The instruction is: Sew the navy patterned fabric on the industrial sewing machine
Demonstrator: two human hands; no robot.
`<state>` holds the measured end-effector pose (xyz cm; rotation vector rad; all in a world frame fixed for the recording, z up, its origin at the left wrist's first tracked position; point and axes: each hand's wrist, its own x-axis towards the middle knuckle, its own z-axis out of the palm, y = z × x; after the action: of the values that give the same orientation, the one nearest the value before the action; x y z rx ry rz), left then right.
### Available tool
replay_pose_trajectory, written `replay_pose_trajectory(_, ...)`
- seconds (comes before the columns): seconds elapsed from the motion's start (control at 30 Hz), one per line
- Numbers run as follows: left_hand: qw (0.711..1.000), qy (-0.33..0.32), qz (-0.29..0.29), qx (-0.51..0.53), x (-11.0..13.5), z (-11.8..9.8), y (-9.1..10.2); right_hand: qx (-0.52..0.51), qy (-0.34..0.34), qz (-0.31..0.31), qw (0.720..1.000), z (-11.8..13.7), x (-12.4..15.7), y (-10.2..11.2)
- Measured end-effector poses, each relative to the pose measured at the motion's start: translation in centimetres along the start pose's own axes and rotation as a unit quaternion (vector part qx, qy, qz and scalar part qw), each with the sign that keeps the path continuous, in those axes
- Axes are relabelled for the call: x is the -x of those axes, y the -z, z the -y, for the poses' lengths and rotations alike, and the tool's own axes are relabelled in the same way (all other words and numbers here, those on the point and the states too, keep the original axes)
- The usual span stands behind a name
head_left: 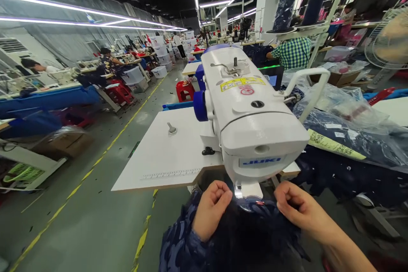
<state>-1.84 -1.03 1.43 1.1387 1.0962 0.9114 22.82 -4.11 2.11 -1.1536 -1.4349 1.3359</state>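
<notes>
A white JUKI sewing machine [255,131] stands right in front of me, its needle area lit under the head. Below it, a dark navy garment [264,212] is stretched across, with a small red mark near its edge. My left hand [212,210] is closed in a pinch at the garment's left side, just left of the lit area. On the opposite side my right hand [295,204] pinches the garment's edge between thumb and fingers. Navy camouflage-patterned fabric [178,238] bunches around my left wrist. The exact grip under the fingertips is partly hidden.
The white machine table [172,153] with a printed ruler extends left. Plastic-wrapped navy pieces [347,136] with a yellow-green label lie at right. Thread cones [285,8] stand above them, and a fan [389,38] is at far right. A red stool [185,91] sits beyond the table; other people work nearby.
</notes>
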Motion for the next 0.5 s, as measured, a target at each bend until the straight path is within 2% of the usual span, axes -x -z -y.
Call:
replay_pose_trajectory(0.07, 0.999, 0.019, 0.031, -0.034, 0.0, 0.6, 0.7, 0.013, -0.026, 0.035, 0.999, -0.4, 1.1, 1.6)
replay_pose_trajectory(0.13, 0.998, 0.022, 0.022, -0.052, -0.2, 1.3, 1.3, 0.03, -0.068, 0.053, 0.996, -2.0, 2.0, 3.6)
replay_pose_trajectory(0.27, 0.999, 0.044, 0.002, 0.0, -0.9, 2.4, 1.6, 0.124, -0.144, 0.032, 0.981, -8.4, 3.8, 7.7)
replay_pose_trajectory(0.33, 0.998, 0.05, 0.012, 0.021, -1.0, 2.6, 1.2, 0.229, -0.165, -0.023, 0.959, -12.2, 4.6, 8.9)
replay_pose_trajectory(0.43, 0.997, 0.067, 0.016, 0.039, -1.0, 3.2, -0.2, 0.286, -0.159, -0.087, 0.941, -15.8, 4.6, 9.1)
replay_pose_trajectory(0.5, 0.994, 0.09, 0.016, 0.062, -1.0, 3.9, -1.4, 0.295, -0.134, -0.099, 0.941, -16.0, 3.9, 7.7)
